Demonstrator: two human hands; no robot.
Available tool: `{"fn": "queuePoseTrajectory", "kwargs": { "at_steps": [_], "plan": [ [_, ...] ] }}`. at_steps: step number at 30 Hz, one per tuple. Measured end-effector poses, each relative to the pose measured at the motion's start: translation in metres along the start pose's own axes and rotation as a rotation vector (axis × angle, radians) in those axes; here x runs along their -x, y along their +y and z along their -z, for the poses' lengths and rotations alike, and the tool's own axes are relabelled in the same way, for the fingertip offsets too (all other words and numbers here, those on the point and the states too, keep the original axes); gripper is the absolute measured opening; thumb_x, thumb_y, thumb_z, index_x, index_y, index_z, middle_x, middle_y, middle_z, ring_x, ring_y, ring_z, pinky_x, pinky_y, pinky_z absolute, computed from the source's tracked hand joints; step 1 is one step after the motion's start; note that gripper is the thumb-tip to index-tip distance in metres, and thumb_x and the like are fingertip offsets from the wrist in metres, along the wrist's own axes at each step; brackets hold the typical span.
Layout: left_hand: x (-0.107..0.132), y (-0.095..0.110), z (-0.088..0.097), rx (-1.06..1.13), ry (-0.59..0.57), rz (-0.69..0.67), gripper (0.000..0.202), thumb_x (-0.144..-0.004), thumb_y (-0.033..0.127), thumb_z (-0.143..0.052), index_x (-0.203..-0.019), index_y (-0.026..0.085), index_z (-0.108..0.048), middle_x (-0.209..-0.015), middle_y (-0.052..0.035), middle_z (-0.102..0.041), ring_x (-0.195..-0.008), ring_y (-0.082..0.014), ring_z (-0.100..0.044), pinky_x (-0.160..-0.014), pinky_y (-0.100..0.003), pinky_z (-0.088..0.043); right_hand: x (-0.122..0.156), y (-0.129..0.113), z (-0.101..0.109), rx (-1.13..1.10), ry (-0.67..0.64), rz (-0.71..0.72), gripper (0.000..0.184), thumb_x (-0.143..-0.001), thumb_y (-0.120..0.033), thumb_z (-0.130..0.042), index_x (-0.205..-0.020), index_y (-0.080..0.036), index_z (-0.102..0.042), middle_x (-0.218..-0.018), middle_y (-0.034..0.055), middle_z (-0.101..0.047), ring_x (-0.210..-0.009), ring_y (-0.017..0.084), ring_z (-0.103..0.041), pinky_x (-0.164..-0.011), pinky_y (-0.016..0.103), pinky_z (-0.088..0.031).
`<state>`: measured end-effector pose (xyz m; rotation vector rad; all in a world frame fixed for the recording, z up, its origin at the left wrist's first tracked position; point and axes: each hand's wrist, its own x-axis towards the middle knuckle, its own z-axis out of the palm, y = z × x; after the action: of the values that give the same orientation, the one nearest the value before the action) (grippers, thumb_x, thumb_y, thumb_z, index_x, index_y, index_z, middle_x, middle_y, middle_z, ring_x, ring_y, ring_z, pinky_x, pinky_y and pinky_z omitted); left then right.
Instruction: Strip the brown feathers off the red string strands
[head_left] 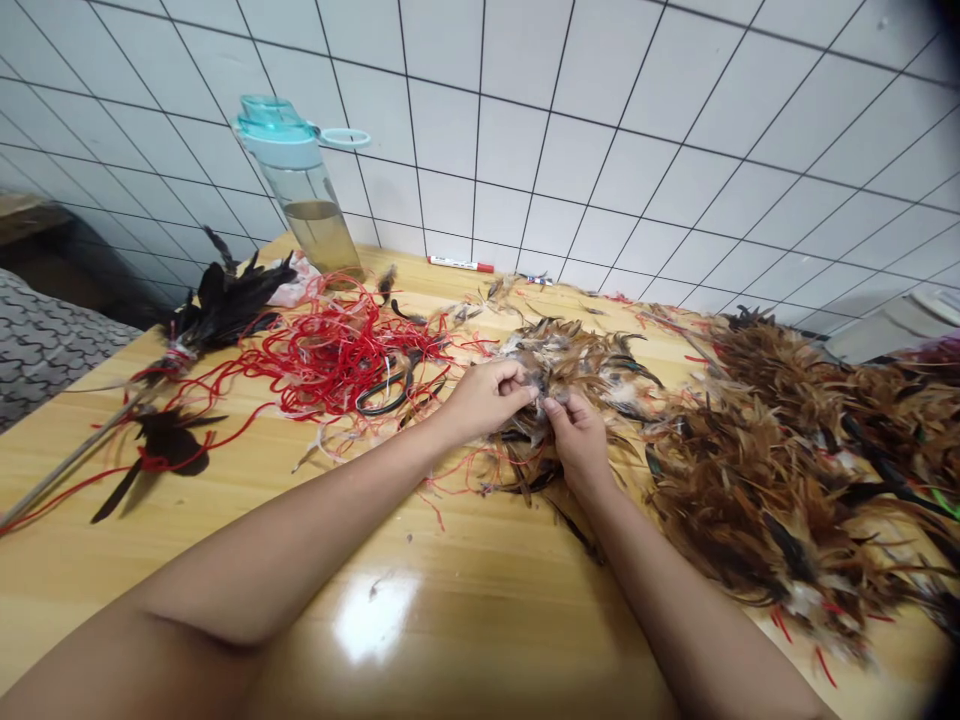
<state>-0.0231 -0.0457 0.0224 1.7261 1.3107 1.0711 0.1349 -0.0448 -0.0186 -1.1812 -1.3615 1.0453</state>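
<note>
**Fingers pinched on a brown feather tuft**

Both sets of fingertips meet on the tuft's lower edge. My left hand and my right hand each nip it there, and it rests mid-worktop. I judge it nearly weightless, soft and easily crushed or shed, so the stiffer quill ends are the place to grip, not the vanes.

Counting outward:
- One big heap of brown feathers lies to the right, far too many to number.
- One tangle of red string lies to the left, with one pair of scissors in it.
- Two black feather bundles sit beyond that.
- One bottle and one marker stand by the tiled wall.
</note>
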Motion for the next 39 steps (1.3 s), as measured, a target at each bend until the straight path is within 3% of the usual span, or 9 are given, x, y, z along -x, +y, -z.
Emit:
{"fn": "queuePoseTrajectory", "kwargs": {
  "at_steps": [5, 11, 17, 25, 31, 36, 39],
  "plan": [
    [0.002, 0.004, -0.003, -0.057, 0.043, -0.049, 0.023, -0.075, 0.024, -0.059, -0.059, 0.016, -0.044, -0.060, 0.0044, -0.041, -0.059, -0.0091, -0.039, -0.055, -0.022, -0.030, 0.002, -0.002, 0.001, 0.049, -0.050, 0.013, 0.022, -0.074, -0.038, -0.064, -0.062, -0.020, -0.059, -0.059, -0.0025, -0.053, -0.059, 0.013, -0.044, -0.059, 0.027, -0.037],
    [0.003, 0.000, -0.005, -0.028, 0.055, -0.066, 0.021, -0.075, 0.024, -0.060, -0.060, 0.015, -0.048, -0.061, 0.0035, -0.045, -0.061, -0.0093, -0.042, -0.057, -0.022, -0.033, 0.002, -0.003, -0.001, -0.055, -0.096, -0.032, 0.020, -0.070, -0.039, -0.068, -0.066, -0.020, -0.061, -0.062, -0.0022, -0.057, -0.060, 0.013, -0.047, -0.060, 0.027, -0.040],
    [0.002, -0.002, -0.005, 0.051, 0.021, -0.031, 0.016, -0.083, 0.027, -0.052, -0.082, 0.015, -0.061, -0.073, 0.0005, -0.058, -0.065, -0.0104, -0.049, -0.061, -0.022, -0.039, 0.001, -0.002, -0.001, -0.111, -0.040, -0.080, 0.023, -0.069, -0.042, -0.068, -0.068, -0.020, -0.060, -0.063, -0.0029, -0.057, -0.061, 0.012, -0.046, -0.061, 0.026, -0.042],
    [0.004, -0.007, -0.008, -0.320, -0.075, -0.233, 0.008, -0.078, 0.024, -0.064, -0.083, 0.018, -0.067, -0.081, -0.0030, -0.061, -0.082, -0.0165, -0.054, -0.077, -0.030, -0.042, -0.001, -0.009, -0.001, -0.229, 0.030, -0.134, 0.024, -0.067, -0.041, -0.070, -0.069, -0.020, -0.058, -0.066, -0.0028, -0.058, -0.061, 0.011, -0.047, -0.063, 0.026, -0.042],
    [0.005, -0.010, -0.013, -0.254, -0.104, -0.203, 0.006, -0.079, 0.020, -0.060, -0.078, 0.016, -0.064, -0.078, -0.0020, -0.059, -0.075, -0.0140, -0.053, -0.070, -0.026, -0.041, 0.000, -0.008, -0.003, -0.274, 0.012, -0.138, 0.023, -0.068, -0.039, -0.070, -0.074, -0.019, -0.060, -0.072, -0.0012, -0.061, -0.068, 0.013, -0.051, -0.067, 0.027, -0.043],
    [0.005, -0.008, -0.010, -0.165, -0.049, -0.120, 0.006, -0.080, 0.018, -0.054, -0.077, 0.016, -0.059, -0.067, 0.0019, -0.057, -0.063, -0.0108, -0.050, -0.062, -0.023, -0.037, -0.001, -0.006, -0.002, -0.261, 0.039, -0.130, 0.024, -0.069, -0.040, -0.071, -0.075, -0.019, -0.060, -0.072, -0.0026, -0.060, -0.066, 0.012, -0.049, -0.068, 0.027, -0.043],
    [0.005, -0.005, -0.007, -0.171, -0.021, -0.144, 0.006, -0.080, 0.016, -0.052, -0.078, 0.016, -0.058, -0.063, 0.0034, -0.054, -0.058, -0.0099, -0.046, -0.060, -0.023, -0.035, -0.001, -0.005, 0.001, -0.218, 0.025, -0.110, 0.024, -0.070, -0.040, -0.070, -0.073, -0.019, -0.058, -0.070, -0.0032, -0.059, -0.065, 0.012, -0.049, -0.067, 0.027, -0.043]
  ]
}}
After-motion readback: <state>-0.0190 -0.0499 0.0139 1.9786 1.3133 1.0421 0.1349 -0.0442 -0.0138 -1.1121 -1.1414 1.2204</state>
